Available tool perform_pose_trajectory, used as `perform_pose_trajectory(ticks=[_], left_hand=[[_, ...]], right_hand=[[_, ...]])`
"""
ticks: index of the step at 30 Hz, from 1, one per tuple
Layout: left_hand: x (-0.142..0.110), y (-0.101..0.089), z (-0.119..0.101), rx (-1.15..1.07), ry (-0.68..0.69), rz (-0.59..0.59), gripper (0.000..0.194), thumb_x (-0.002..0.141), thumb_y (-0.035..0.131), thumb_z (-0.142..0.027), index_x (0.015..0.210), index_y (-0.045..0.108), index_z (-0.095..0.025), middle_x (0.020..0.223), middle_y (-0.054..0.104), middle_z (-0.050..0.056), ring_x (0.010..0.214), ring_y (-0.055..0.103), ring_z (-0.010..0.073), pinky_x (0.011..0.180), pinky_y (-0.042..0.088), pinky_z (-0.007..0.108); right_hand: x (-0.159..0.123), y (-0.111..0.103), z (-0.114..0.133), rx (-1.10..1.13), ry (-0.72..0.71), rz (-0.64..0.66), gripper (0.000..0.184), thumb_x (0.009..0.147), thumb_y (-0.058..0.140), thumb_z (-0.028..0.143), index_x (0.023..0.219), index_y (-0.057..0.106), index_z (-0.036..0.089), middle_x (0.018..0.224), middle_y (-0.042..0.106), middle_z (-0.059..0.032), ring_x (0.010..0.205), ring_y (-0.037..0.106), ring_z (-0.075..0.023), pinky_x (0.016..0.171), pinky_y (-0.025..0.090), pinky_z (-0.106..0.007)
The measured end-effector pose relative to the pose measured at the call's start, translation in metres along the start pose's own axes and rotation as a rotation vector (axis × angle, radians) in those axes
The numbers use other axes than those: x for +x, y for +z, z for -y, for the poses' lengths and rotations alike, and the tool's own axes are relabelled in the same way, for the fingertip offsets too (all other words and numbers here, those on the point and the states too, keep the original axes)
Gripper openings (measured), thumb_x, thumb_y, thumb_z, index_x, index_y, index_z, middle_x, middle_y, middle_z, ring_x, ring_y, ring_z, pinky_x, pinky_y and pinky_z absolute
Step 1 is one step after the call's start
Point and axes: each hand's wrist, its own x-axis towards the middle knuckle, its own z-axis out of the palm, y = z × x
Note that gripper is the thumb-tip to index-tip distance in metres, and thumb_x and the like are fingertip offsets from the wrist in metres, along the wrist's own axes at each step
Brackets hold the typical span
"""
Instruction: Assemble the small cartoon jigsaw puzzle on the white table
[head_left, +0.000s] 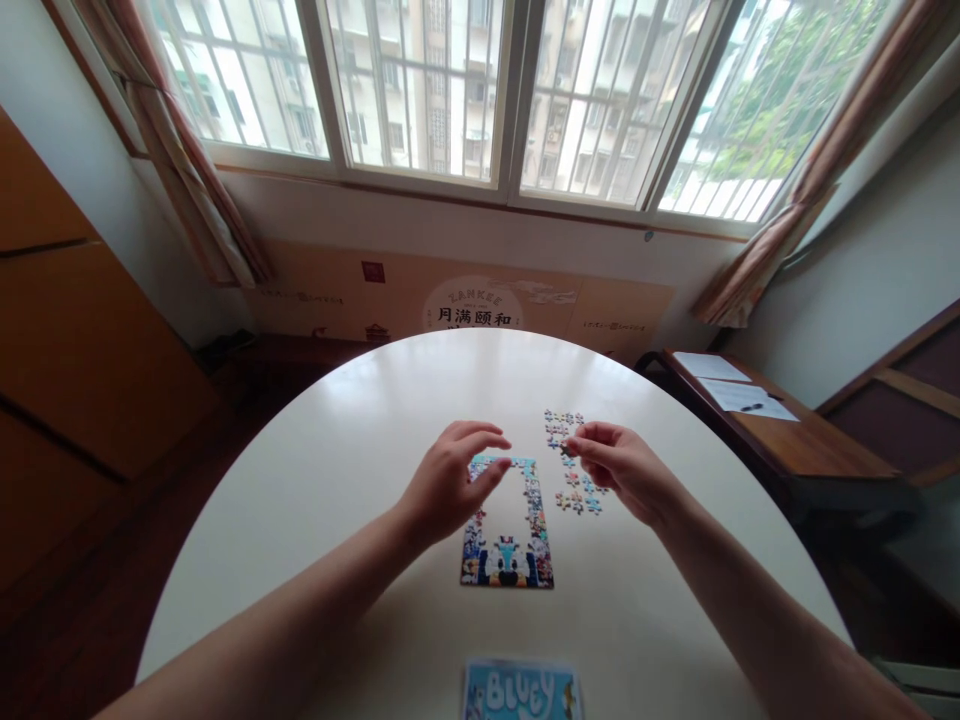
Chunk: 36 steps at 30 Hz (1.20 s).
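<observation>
White and glossy, the round tabletop (300, 500) carries a jigsaw puzzle (508, 568) whose ten o'clock corner hides behind the left hand (444, 482), thumb and fingers spread apart. At the puzzle's two o'clock lie loose pieces (573, 479), some partly covered by the right hand (621, 465), which pinches a dark piece (565, 450), its print too small to make out. Busy multicoloured strips frame the puzzle's pale middle, blue, white and black showing near six o'clock. Farther toward six, a blue panel (522, 692) lettered BLUEY is cut off.
</observation>
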Motion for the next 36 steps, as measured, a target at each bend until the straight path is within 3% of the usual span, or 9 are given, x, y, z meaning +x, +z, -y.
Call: perform_pose_trajectory(ticks=[4, 8, 12, 17, 24, 26, 28, 33, 36], left_hand=[[-0.003, 0.002, -0.015, -0.073, 0.078, -0.015, 0.023, 0.085, 0.074, -0.029, 0.106, 0.07, -0.02, 0.106, 0.072, 0.008, 0.102, 0.065, 0.024, 0.09, 0.056, 0.045], [-0.003, 0.001, -0.015, -0.101, 0.111, -0.063, 0.017, 0.084, 0.076, -0.026, 0.099, 0.073, -0.019, 0.1, 0.073, 0.008, 0.094, 0.067, 0.0231, 0.08, 0.059, 0.04], [-0.001, -0.001, -0.012, -0.117, 0.145, -0.079, 0.005, 0.086, 0.072, -0.023, 0.09, 0.075, -0.02, 0.092, 0.075, 0.007, 0.087, 0.068, 0.0215, 0.08, 0.059, 0.039], [0.001, -0.001, -0.009, -0.145, 0.152, -0.079, 0.007, 0.089, 0.069, -0.021, 0.088, 0.076, -0.02, 0.087, 0.075, 0.006, 0.082, 0.069, 0.0194, 0.076, 0.06, 0.035], [0.001, -0.003, -0.008, -0.149, 0.143, -0.04, 0.009, 0.091, 0.066, -0.02, 0.087, 0.074, -0.019, 0.089, 0.074, 0.006, 0.084, 0.068, 0.0186, 0.077, 0.058, 0.033], [0.002, -0.003, -0.007, -0.146, 0.146, -0.03, 0.009, 0.091, 0.066, -0.02, 0.087, 0.074, -0.019, 0.089, 0.074, 0.006, 0.084, 0.068, 0.0187, 0.077, 0.058, 0.033], [0.002, -0.004, -0.005, -0.147, 0.139, -0.015, 0.009, 0.091, 0.066, -0.019, 0.087, 0.074, -0.019, 0.09, 0.074, 0.006, 0.085, 0.068, 0.0187, 0.077, 0.058, 0.033], [0.001, 0.0, 0.002, -0.187, 0.09, 0.061, 0.008, 0.09, 0.066, -0.019, 0.088, 0.074, -0.02, 0.089, 0.073, 0.005, 0.083, 0.067, 0.0177, 0.075, 0.057, 0.031], [0.001, 0.002, 0.006, -0.223, 0.063, 0.116, 0.008, 0.09, 0.066, -0.019, 0.087, 0.074, -0.02, 0.088, 0.073, 0.004, 0.082, 0.067, 0.0169, 0.075, 0.056, 0.03]], right_hand=[[-0.016, 0.036, -0.006, 0.238, 0.074, 0.106, 0.037, 0.064, 0.09, 0.041, 0.075, 0.064, 0.016, 0.071, 0.063, 0.0007, 0.045, 0.032, -0.0021, 0.042, 0.011, -0.02], [-0.025, 0.053, -0.008, 0.361, 0.177, 0.142, 0.038, 0.063, 0.091, 0.038, 0.075, 0.063, 0.016, 0.073, 0.064, 0.0006, 0.045, 0.031, -0.0009, 0.04, 0.01, -0.018], [-0.025, 0.052, -0.009, 0.382, 0.255, 0.183, 0.035, 0.064, 0.091, 0.035, 0.077, 0.064, 0.016, 0.077, 0.066, -0.0004, 0.046, 0.034, -0.001, 0.039, 0.014, -0.015], [-0.023, 0.048, -0.011, 0.374, 0.342, 0.221, 0.033, 0.065, 0.09, 0.033, 0.082, 0.067, 0.017, 0.082, 0.069, -0.0027, 0.049, 0.04, -0.0024, 0.039, 0.02, -0.014], [-0.023, 0.046, -0.01, 0.285, 0.32, 0.265, 0.035, 0.064, 0.091, 0.037, 0.081, 0.068, 0.018, 0.086, 0.07, -0.0037, 0.053, 0.045, -0.0039, 0.04, 0.02, -0.014], [-0.022, 0.043, -0.01, 0.189, 0.257, 0.263, 0.034, 0.067, 0.088, 0.041, 0.081, 0.068, 0.018, 0.085, 0.07, -0.0039, 0.054, 0.046, -0.0051, 0.04, 0.02, -0.015], [-0.02, 0.039, -0.011, 0.018, 0.107, 0.237, 0.03, 0.073, 0.084, 0.043, 0.083, 0.07, 0.019, 0.082, 0.069, -0.0038, 0.056, 0.049, -0.0076, 0.04, 0.025, -0.017], [-0.02, 0.031, -0.016, -0.536, -0.57, 0.129, 0.012, 0.087, 0.07, 0.031, 0.097, 0.073, 0.025, 0.096, 0.073, -0.0055, 0.068, 0.06, -0.0143, 0.054, 0.049, -0.027], [-0.021, 0.031, -0.017, -0.694, -0.801, 0.186, 0.014, 0.093, 0.063, 0.024, 0.098, 0.075, 0.027, 0.102, 0.076, -0.0052, 0.084, 0.069, -0.0187, 0.072, 0.058, -0.034]])
